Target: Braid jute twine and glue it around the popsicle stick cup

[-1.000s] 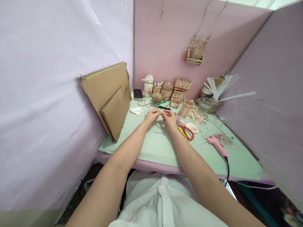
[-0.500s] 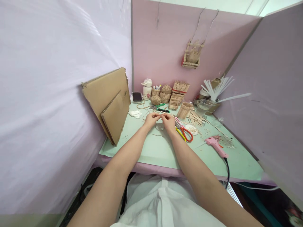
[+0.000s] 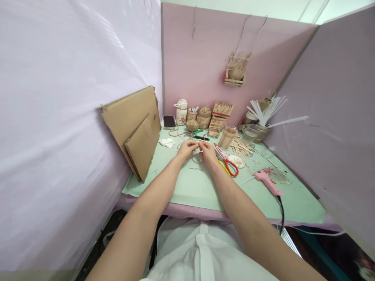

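Observation:
My left hand (image 3: 188,149) and my right hand (image 3: 206,151) meet over the middle of the table, fingertips pinched close together. Between them is a thin strand that looks like twine; its ends are too small to make out. A loop of twine (image 3: 197,159) shows just below the hands, and a short loose piece (image 3: 195,169) lies nearer me. Beside my right hand lie red-handled scissors (image 3: 231,168) and a yellow-handled tool (image 3: 224,166). Beyond the hands are green-and-black-handled pliers (image 3: 201,137) and a ball of twine (image 3: 192,125).
A pink glue gun (image 3: 268,182) lies at right, its cord over the table edge. Cardboard sheets (image 3: 137,132) lean at left. Wooden sticks (image 3: 241,146), a stick cup (image 3: 227,137), a white dish (image 3: 236,161) and a bottle (image 3: 181,112) stand or lie farther back.
The view has shifted very slightly. Both hands stay pinched together in nearly the same place, with only a small change at the fingers.

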A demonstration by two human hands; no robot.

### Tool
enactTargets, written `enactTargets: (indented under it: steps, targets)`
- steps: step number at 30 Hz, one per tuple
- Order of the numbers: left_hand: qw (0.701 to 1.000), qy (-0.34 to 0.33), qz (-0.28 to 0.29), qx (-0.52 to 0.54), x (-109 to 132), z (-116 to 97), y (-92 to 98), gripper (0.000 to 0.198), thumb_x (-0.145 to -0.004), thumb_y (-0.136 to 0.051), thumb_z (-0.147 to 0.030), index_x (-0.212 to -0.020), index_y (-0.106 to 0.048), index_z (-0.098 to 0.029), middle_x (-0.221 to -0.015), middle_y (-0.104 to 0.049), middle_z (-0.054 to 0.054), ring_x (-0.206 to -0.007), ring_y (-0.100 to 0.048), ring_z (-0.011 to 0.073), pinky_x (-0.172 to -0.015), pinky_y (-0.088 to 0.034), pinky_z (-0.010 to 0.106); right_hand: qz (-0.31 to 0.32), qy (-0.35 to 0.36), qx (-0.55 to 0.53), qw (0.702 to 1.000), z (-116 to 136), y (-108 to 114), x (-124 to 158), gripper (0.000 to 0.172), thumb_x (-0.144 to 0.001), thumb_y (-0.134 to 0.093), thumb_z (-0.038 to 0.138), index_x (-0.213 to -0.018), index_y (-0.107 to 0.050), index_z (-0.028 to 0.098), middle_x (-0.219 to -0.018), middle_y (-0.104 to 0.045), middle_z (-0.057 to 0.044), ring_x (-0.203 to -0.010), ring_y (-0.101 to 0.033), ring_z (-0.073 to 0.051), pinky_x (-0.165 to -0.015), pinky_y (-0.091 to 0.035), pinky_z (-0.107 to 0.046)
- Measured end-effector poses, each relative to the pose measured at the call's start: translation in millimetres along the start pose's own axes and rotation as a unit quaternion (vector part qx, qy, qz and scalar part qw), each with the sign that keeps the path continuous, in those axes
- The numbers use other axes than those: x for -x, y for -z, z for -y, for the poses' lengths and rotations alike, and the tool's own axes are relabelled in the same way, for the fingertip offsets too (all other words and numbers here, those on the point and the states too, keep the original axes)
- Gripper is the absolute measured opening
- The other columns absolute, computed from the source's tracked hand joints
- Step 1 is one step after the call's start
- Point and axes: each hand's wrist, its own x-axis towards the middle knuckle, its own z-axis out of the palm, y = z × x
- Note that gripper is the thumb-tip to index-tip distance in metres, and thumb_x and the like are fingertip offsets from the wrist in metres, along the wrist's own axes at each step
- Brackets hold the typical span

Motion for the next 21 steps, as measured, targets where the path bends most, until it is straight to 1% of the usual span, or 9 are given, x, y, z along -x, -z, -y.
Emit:
enactTargets:
  steps: [2, 4, 6, 9, 12, 14, 15, 19, 21]
  targets:
    - [0.994, -0.05, -0.02, -0.096, 0, 3, -0.9, 0.008, -0.064, -0.067, -0.019, -0.07, -0.065, -0.014, -0.066, -0.063, 0.001, -0.059, -0.051, 0.0096, -0.059, -0.04, 0.022, -0.007, 0.002, 0.021, 1.0, -3, 1, -1, 0.032, -0.067, -0.058, 0.051, -0.075, -0.056, 0.019, -0.071, -0.055, 0.0, -0.061, -0.044, -0.012, -0.05, -0.035, -0.022]
    - [0.981, -0.073, -0.027, -0.177, -2, 7, -0.3, 0.006, -0.065, -0.064, -0.018, -0.069, -0.066, -0.014, -0.064, -0.063, 0.001, -0.059, -0.051, 0.0108, -0.062, -0.04, 0.025, -0.016, 0.014, 0.04, 0.999, -5, 1, -2, 0.029, -0.069, -0.057, 0.048, -0.074, -0.055, 0.019, -0.071, -0.055, 0.0, -0.062, -0.044, -0.012, -0.05, -0.035, -0.021]
    - [0.97, -0.079, -0.024, -0.23, -3, 9, 1.0, 0.007, -0.067, -0.063, -0.02, -0.067, -0.066, -0.014, -0.059, -0.061, 0.001, -0.056, -0.05, 0.011, -0.061, -0.039, 0.026, -0.025, 0.017, 0.042, 0.999, -8, 2, -4, 0.027, -0.07, -0.055, 0.046, -0.073, -0.054, 0.019, -0.071, -0.054, 0.0, -0.062, -0.044, -0.012, -0.05, -0.036, -0.022]
    - [0.961, -0.075, -0.008, -0.266, -2, 10, 0.2, 0.008, -0.066, -0.063, -0.022, -0.066, -0.065, -0.014, -0.058, -0.059, 0.0, -0.055, -0.049, 0.0108, -0.058, -0.037, 0.025, -0.061, -0.013, 0.017, 0.998, -10, 5, -10, 0.025, -0.073, -0.052, 0.045, -0.07, -0.049, 0.021, -0.063, -0.048, 0.001, -0.057, -0.042, -0.011, -0.048, -0.036, -0.022]
    - [0.963, -0.066, 0.047, -0.255, 1, 8, -4.8, 0.01, -0.065, -0.065, -0.023, -0.065, -0.063, -0.014, -0.058, -0.059, -0.001, -0.052, -0.047, 0.009, -0.054, -0.035, 0.023, -0.106, -0.039, -0.02, 0.993, -10, 9, -15, 0.026, -0.076, -0.05, 0.044, -0.065, -0.043, 0.022, -0.054, -0.039, 0.004, -0.05, -0.037, -0.01, -0.044, -0.033, -0.022]
    - [0.968, -0.058, 0.084, -0.229, 4, 6, -7.8, 0.014, -0.064, -0.066, -0.027, -0.065, -0.061, -0.013, -0.056, -0.057, -0.002, -0.05, -0.045, 0.0077, -0.051, -0.033, 0.022, -0.114, -0.037, -0.056, 0.991, -9, 12, -17, 0.029, -0.075, -0.052, 0.044, -0.062, -0.04, 0.022, -0.051, -0.036, 0.005, -0.047, -0.034, -0.009, -0.042, -0.032, -0.021]
    - [0.971, -0.053, 0.092, -0.216, 5, 5, -8.6, 0.016, -0.064, -0.067, -0.028, -0.066, -0.061, -0.013, -0.055, -0.056, -0.003, -0.049, -0.044, 0.0072, -0.051, -0.033, 0.021, -0.109, -0.037, -0.076, 0.99, -8, 13, -17, 0.03, -0.074, -0.054, 0.044, -0.061, -0.039, 0.022, -0.051, -0.035, 0.006, -0.047, -0.033, -0.009, -0.041, -0.031, -0.021]
    - [0.984, -0.029, 0.091, -0.147, 7, 2, -7.4, 0.017, -0.063, -0.069, -0.026, -0.069, -0.063, -0.012, -0.055, -0.057, -0.002, -0.049, -0.045, 0.0065, -0.051, -0.034, 0.021, -0.066, -0.049, -0.119, 0.99, -3, 18, -16, 0.028, -0.068, -0.063, 0.039, -0.061, -0.043, 0.02, -0.053, -0.039, 0.006, -0.047, -0.035, -0.006, -0.043, -0.03, -0.019]
    - [0.991, -0.012, 0.089, -0.096, 7, 2, -6.7, 0.018, -0.065, -0.068, -0.025, -0.074, -0.065, -0.011, -0.059, -0.059, 0.0, -0.05, -0.047, 0.0064, -0.052, -0.034, 0.021, -0.063, -0.046, -0.121, 0.99, 0, 20, -15, 0.026, -0.066, -0.066, 0.038, -0.064, -0.047, 0.02, -0.055, -0.041, 0.006, -0.049, -0.037, -0.006, -0.043, -0.03, -0.018]
